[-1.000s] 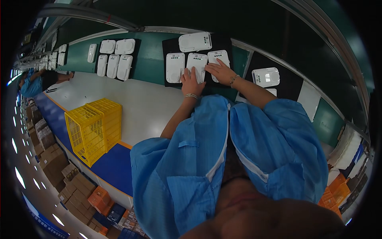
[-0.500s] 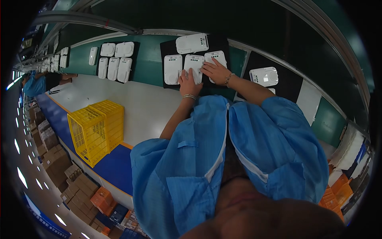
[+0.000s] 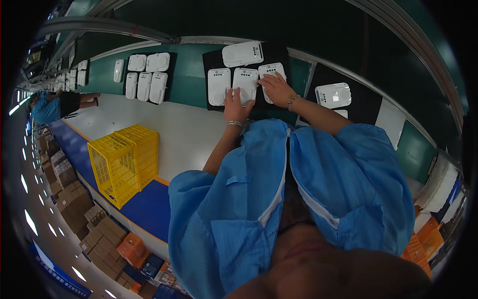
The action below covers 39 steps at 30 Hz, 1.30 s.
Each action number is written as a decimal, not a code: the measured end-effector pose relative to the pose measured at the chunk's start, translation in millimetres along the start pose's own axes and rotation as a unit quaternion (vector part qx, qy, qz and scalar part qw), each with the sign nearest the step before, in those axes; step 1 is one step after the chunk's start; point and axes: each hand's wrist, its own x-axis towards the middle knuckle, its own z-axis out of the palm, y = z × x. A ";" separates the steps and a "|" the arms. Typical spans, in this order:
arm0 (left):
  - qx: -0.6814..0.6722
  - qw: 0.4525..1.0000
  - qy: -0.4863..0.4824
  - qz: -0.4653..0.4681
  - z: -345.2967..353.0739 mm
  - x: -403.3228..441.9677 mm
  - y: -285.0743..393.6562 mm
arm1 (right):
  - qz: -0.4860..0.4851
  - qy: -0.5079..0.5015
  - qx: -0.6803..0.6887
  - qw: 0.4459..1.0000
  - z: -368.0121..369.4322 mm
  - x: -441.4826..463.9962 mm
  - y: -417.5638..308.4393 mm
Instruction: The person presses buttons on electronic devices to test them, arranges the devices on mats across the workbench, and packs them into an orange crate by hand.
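Note:
Four white devices lie on a black mat (image 3: 213, 61) at the top middle: one crosswise at the back (image 3: 242, 54), and a left one (image 3: 219, 87), a middle one (image 3: 245, 79) and a right one (image 3: 272, 69) in front. At the near end of the middle device is my left hand (image 3: 238, 105), its fingers apart on the lower part. My right hand (image 3: 277, 89) lies over the right device, fingers spread, with its tips near the middle device's right edge. Neither hand is wrapped round anything.
Another white device (image 3: 333, 95) lies on a mat to the right. Several more (image 3: 143, 85) sit on a mat to the left. A yellow crate (image 3: 123, 164) stands beyond my left arm. At the far left is another person (image 3: 47, 108); cardboard boxes (image 3: 102, 236) are stacked below.
My left hand has drawn back slightly toward the near end of the middle device. My right hand stays over the right device. The whole view has shifted a little.

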 end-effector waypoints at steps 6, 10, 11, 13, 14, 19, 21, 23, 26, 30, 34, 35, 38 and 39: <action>0.008 0.995 0.095 -0.032 -21.7 18.0 -92.9 | 0.023 0.010 0.028 0.999 -1.8 2.3 -11.4; -0.112 0.980 0.062 -0.153 -28.7 35.0 -124.3 | 0.043 0.025 0.084 0.995 2.7 20.7 -27.8; -0.143 0.976 0.036 -0.160 -28.5 39.8 -130.8 | 0.042 0.022 0.083 0.995 4.3 26.9 -31.5; -0.178 0.970 0.008 -0.167 -34.4 45.1 -126.9 | 0.057 0.007 0.064 0.996 4.1 40.8 -37.8; -0.119 0.984 0.002 -0.135 -38.4 49.5 -115.9 | 0.058 0.004 0.061 0.996 4.6 49.3 -40.2; -0.017 0.999 0.028 -0.019 -26.4 56.9 -68.8 | 0.006 -0.060 -0.011 0.998 17.4 88.6 -48.1; 0.055 0.997 0.043 -0.030 -15.9 55.3 -55.1 | 0.014 -0.070 -0.019 0.997 22.8 97.6 -49.8; 0.040 0.998 0.041 -0.031 -15.3 56.2 -58.0 | 0.021 -0.052 0.008 0.998 26.8 103.1 -48.8; 0.031 0.998 0.039 -0.023 -18.7 57.7 -69.6 | -0.011 -0.082 0.018 0.996 29.6 110.9 -48.8; 0.018 0.999 0.025 -0.014 -22.4 60.7 -79.5 | -0.033 -0.105 0.003 0.994 34.8 120.5 -53.5; 0.044 0.999 0.024 -0.020 -24.2 55.5 -75.2 | -0.040 -0.104 0.003 0.994 37.9 121.7 -54.2; 0.043 0.999 0.015 -0.021 -25.7 53.4 -74.8 | -0.038 -0.104 -0.007 0.994 37.1 119.3 -54.0; 0.044 0.999 -0.003 -0.028 -25.9 54.1 -74.4 | -0.043 -0.110 -0.010 0.993 37.5 111.3 -50.4; 0.047 0.998 -0.013 -0.034 -24.8 54.7 -74.8 | -0.044 -0.111 -0.010 0.993 39.0 109.9 -49.4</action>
